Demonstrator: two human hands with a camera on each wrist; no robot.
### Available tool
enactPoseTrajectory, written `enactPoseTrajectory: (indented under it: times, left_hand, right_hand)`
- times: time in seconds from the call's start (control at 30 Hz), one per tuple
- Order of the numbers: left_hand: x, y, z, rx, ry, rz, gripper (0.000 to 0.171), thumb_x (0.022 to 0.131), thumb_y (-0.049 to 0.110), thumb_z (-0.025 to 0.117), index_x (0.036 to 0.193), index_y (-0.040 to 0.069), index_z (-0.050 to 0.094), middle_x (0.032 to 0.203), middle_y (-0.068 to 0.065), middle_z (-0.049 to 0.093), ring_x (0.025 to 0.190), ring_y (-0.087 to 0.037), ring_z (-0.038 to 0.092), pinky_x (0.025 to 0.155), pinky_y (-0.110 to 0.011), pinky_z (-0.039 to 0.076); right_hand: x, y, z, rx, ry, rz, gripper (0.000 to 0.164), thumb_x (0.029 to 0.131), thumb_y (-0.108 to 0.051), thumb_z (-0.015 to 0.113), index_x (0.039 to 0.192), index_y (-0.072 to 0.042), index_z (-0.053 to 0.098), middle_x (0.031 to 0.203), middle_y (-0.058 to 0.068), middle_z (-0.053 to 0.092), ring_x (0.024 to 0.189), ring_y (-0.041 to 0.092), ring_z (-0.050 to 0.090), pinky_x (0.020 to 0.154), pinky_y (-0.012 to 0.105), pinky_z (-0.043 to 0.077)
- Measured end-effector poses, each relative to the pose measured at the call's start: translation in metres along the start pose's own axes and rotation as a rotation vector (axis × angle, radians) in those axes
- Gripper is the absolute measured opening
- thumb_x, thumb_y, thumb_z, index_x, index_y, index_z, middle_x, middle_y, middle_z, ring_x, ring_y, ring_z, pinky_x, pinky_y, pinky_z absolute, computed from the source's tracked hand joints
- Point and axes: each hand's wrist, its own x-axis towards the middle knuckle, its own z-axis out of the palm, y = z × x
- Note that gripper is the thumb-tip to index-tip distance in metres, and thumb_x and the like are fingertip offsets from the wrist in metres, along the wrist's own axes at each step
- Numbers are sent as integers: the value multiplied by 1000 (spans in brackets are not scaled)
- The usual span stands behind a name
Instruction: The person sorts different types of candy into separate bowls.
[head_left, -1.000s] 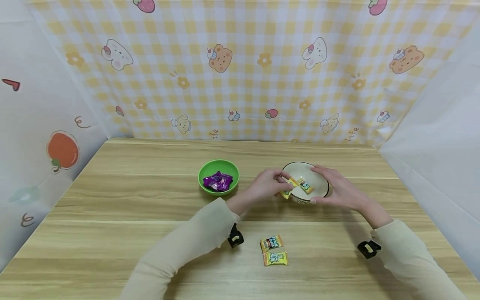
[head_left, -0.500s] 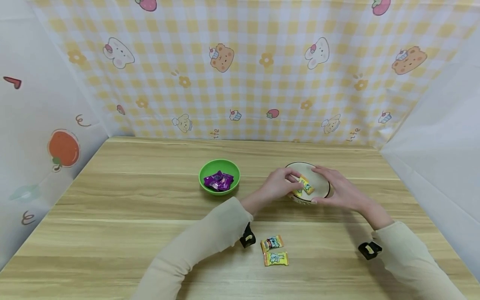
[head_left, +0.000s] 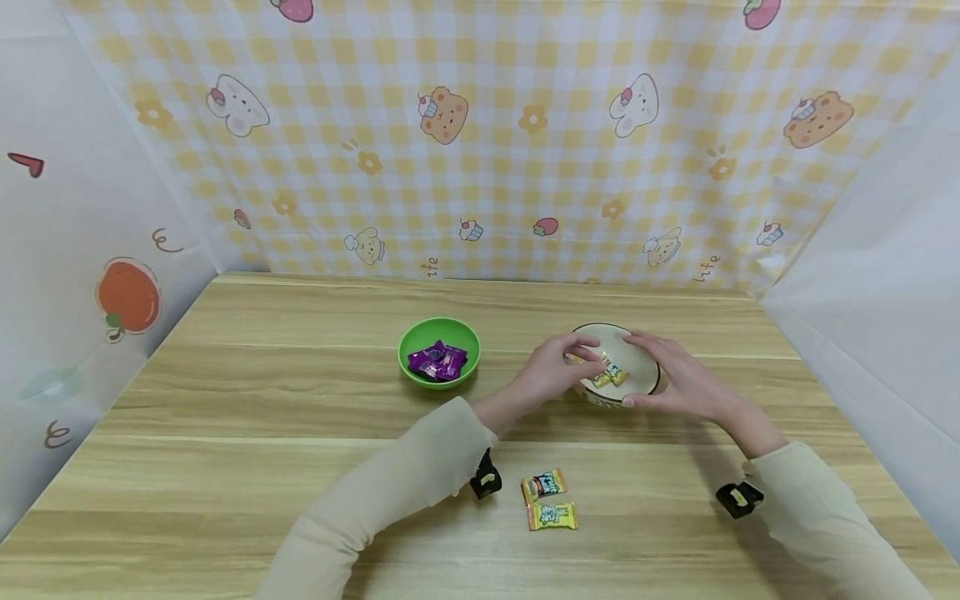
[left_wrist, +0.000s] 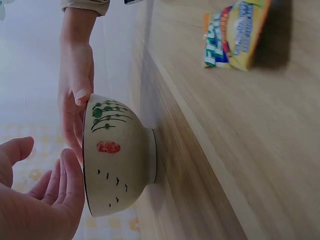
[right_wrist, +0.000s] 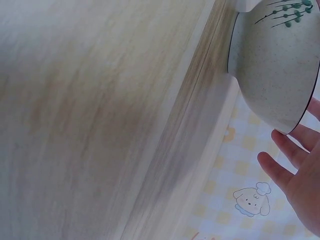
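A cream bowl [head_left: 641, 367] with a dark rim stands at the right of the table; the left wrist view shows plants and a red mark painted on this bowl [left_wrist: 117, 160]. Yellow wrapped candies [head_left: 617, 373] lie inside it, partly hidden by fingers. My left hand [head_left: 557, 365] hovers at the bowl's left rim, thumb and fingers apart with nothing between them, as that hand [left_wrist: 42, 195] also shows in the left wrist view. My right hand [head_left: 678, 379] holds the bowl's right side, thumb at the near rim and fingers at the far rim.
A green bowl [head_left: 415, 343] with several purple wrapped candies [head_left: 438, 362] stands left of the cream bowl. Two yellow wrapped candies, one upper [head_left: 545, 484] and one lower [head_left: 552, 516], lie on the wooden table [head_left: 262, 375] nearer the front. A checked cloth [head_left: 495, 167] hangs behind.
My left hand has moved right over the cream bowl with a yellow candy and let it go; it now lies beside the other inside. My right hand has stayed on the bowl.
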Motion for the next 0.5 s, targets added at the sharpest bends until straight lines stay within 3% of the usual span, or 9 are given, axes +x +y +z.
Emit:
enactPoseTrajectory:
  times: [0.1, 0.23, 0.5]
  left_hand:
    - [-5, -1, -6, 44, 7, 29, 31, 83, 16, 63, 112, 8, 56, 86, 4, 60, 76, -20, 59, 65, -35, 50]
    - [-13, -4, -15, 85, 6, 45, 31, 82, 16, 64, 110, 6, 57, 86, 2, 59, 75, -12, 57, 64, -28, 49]
    - [-36, -13, -32, 167, -29, 45, 37, 78, 18, 68, 110, 4, 57, 87, 0, 60, 76, -12, 57, 68, -22, 46]
  right_hand:
    - [0, 0, 0, 2, 5, -2, 85, 63, -39, 77, 131, -4, 39, 133, 19, 36, 117, 34, 32, 88, 51, 30]
    - [-1, 1, 0, 2, 6, 3, 85, 63, -39, 77, 131, -5, 39, 133, 19, 36, 117, 34, 32, 89, 51, 30]
    - [0, 0, 0, 2, 5, 7, 86, 63, -40, 77, 131, -4, 39, 133, 19, 35, 117, 35, 32, 89, 52, 30]
